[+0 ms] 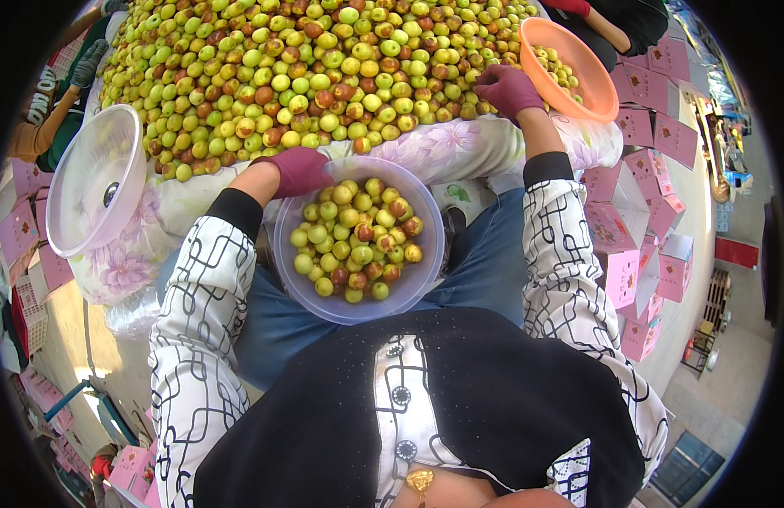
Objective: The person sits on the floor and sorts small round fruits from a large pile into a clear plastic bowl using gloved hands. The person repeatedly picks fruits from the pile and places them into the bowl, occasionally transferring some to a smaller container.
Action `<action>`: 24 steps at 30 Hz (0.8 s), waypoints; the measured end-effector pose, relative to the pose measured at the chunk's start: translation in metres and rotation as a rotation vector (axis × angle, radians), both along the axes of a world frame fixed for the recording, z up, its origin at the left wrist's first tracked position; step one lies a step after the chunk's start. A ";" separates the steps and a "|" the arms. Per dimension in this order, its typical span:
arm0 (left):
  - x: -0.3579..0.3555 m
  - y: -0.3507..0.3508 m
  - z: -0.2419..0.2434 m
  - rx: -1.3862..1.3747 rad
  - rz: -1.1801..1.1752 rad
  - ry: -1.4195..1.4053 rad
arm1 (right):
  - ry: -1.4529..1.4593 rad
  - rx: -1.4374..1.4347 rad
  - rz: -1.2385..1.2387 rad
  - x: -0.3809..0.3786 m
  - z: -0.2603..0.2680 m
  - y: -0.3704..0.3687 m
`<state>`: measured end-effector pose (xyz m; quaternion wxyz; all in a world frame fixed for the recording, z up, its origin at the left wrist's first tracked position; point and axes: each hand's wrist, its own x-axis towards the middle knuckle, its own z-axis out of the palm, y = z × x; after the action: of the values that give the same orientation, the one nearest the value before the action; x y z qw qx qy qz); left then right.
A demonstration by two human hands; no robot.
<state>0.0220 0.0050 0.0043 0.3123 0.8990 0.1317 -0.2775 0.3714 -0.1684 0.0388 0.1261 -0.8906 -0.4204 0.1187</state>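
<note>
A large pile of green and reddish-brown jujubes (316, 70) covers the table before me. On my lap, a translucent purple plastic bowl (436, 254) holds many more jujubes (354, 241). My left hand (300, 171), in a maroon glove, lies at the bowl's upper left rim; its fingertips are hidden, so its grip is unclear. Gloved the same way, my right hand (509, 92) is over the right front part of the pile, beside an orange plastic bowl (595, 101). Its fingers are bent, and whether a fruit is between them cannot be told.
An empty clear plastic bowl (97, 184) tilts at the left on the floral cloth (455, 140). Pink cardboard boxes (611, 222) stand on the floor to the right, others at the left. A gloved hand of another person (89, 63) is at upper left; another person's arm (605, 28) is at upper right.
</note>
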 end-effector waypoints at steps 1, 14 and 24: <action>0.000 0.000 0.000 -0.022 0.021 0.012 | -0.040 -0.032 0.005 -0.001 0.001 0.001; 0.000 -0.002 0.004 -0.011 0.027 0.029 | -0.020 0.228 -0.159 0.003 -0.013 0.015; 0.002 -0.001 0.001 0.034 -0.011 0.022 | -0.279 -0.487 0.197 -0.056 -0.015 0.026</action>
<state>0.0236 0.0037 0.0055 0.2938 0.9018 0.1348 -0.2869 0.3150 -0.1424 0.0236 -0.1623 -0.8574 -0.4771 0.1039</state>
